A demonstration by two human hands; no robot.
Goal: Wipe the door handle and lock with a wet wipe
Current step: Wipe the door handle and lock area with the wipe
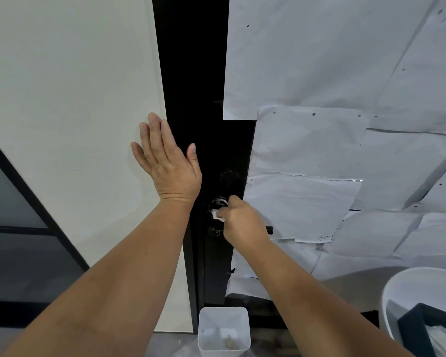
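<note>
A black door [191, 73] stands ahead with its round lock [219, 202] and, just below, a black handle [270, 230] whose end shows past my wrist. My right hand [238, 221] grips a small white wet wipe [215, 214] and presses it against the lock's lower edge. Most of the handle is hidden behind that hand. My left hand [165, 158] lies flat with straight fingers on the white wall [75, 99] and the door's left edge, above and left of the lock.
White paper sheets [345, 124] cover the door panel to the right. A small white bin [224, 331] stands on the floor below the lock. A white round tub [397, 292] with a dark box inside is at the bottom right. A dark-framed glass panel [11, 202] is on the left.
</note>
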